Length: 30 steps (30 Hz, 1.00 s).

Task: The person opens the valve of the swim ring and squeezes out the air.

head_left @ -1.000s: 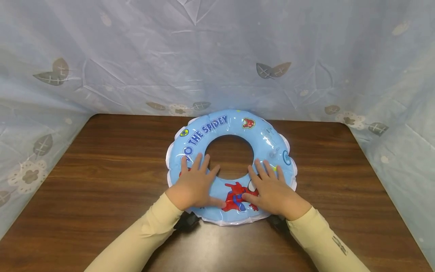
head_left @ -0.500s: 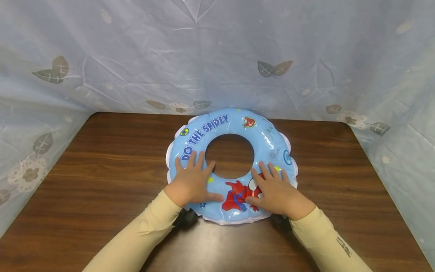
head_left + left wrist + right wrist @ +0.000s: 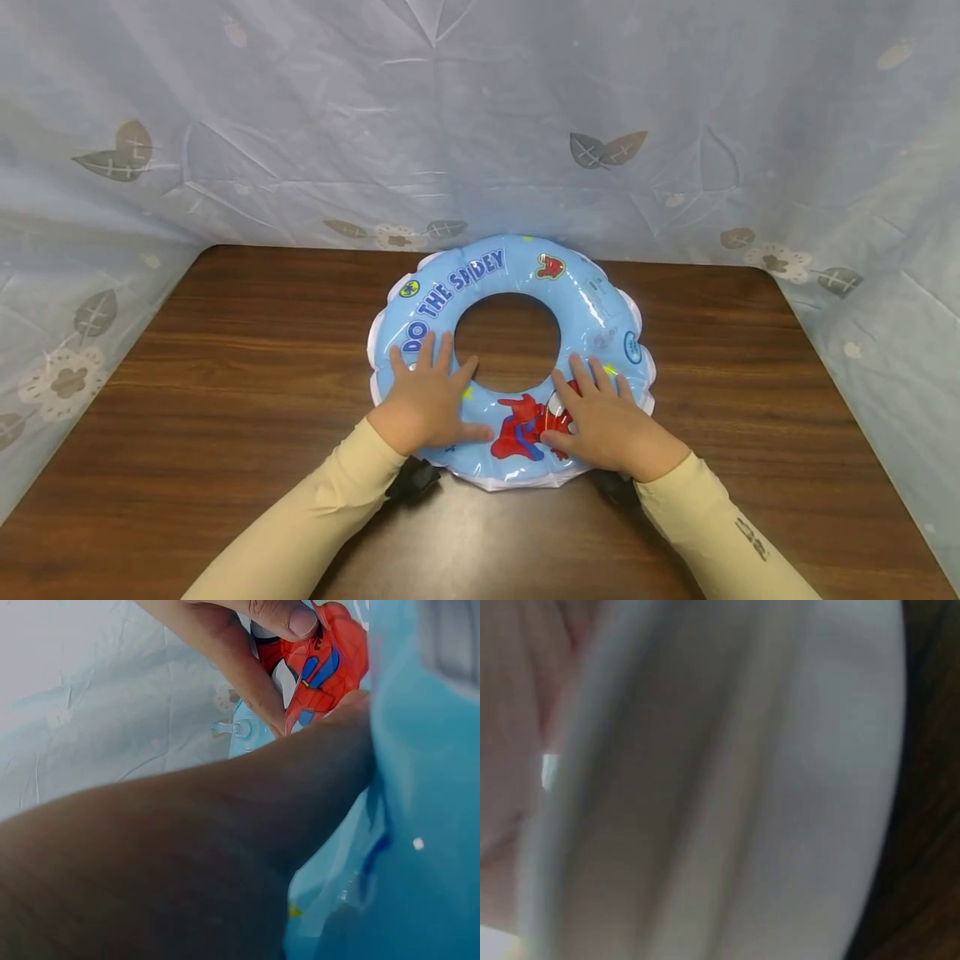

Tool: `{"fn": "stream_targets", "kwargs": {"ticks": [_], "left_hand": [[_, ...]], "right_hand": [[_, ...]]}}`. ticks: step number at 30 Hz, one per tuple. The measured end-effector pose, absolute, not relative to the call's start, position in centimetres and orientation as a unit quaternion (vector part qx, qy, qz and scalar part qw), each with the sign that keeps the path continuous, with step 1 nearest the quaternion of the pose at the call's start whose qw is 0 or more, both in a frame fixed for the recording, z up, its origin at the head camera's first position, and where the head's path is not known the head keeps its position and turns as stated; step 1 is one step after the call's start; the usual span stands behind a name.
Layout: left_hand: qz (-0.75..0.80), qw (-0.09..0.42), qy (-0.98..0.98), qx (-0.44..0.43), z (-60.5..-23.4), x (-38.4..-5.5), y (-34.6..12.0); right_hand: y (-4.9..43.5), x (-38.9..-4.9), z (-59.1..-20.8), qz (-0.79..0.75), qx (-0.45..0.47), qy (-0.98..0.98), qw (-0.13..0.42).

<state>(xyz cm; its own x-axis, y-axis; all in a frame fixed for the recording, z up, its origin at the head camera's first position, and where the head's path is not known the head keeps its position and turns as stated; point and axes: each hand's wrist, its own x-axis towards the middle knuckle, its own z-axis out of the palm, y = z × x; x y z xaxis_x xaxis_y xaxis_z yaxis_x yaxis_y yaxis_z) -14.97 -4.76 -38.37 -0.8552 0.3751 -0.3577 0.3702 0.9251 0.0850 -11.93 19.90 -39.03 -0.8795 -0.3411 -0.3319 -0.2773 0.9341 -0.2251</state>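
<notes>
A light-blue inflatable swim ring (image 3: pixel 517 271) with a white scalloped edge lies on the table, printed with "DO THE SPIDEY" and a red-and-blue cartoon figure. My left hand (image 3: pixel 426 410) rests on its near left part, fingers spread and straight. On the near right part lies my right hand (image 3: pixel 611 421), fingers spread too, its thumb over the red figure. The left wrist view shows a clear valve (image 3: pixel 232 728) on the ring beyond the hands. In the right wrist view the ring's pale edge (image 3: pixel 832 750) fills most of the picture, blurred, beside the palm.
The brown wooden table (image 3: pixel 225 375) has rounded far corners. A pale curtain (image 3: pixel 300 108) with leaf and flower prints hangs behind it and along both sides, close to the ring's far edge. Dark wrist-camera mounts (image 3: pixel 412 483) sit under the wrists.
Both hands have shifted slightly on the ring, the left one a little outward, uncovering more of the print. The ring's near edge sits marginally farther from me.
</notes>
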Motion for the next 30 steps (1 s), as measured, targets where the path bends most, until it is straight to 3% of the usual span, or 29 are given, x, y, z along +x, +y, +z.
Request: {"fn": "stream_targets", "kwargs": {"ticks": [9,15,30], "left_hand": [[0.010,0.185,0.962,0.201,-38.08,-14.91,-4.84],[0.032,0.177,0.950,0.257,-37.88,-14.84,-4.71],[0.038,0.227,0.909,0.347,-38.08,-14.19,-4.65]], "right_hand": [[19.91,-11.79,-38.77,-0.087,-0.158,0.966,0.187],[19.83,-11.50,-38.35,-0.099,-0.195,0.962,0.165],[19.78,-11.42,-38.20,-0.098,-0.216,0.952,0.196]]}}
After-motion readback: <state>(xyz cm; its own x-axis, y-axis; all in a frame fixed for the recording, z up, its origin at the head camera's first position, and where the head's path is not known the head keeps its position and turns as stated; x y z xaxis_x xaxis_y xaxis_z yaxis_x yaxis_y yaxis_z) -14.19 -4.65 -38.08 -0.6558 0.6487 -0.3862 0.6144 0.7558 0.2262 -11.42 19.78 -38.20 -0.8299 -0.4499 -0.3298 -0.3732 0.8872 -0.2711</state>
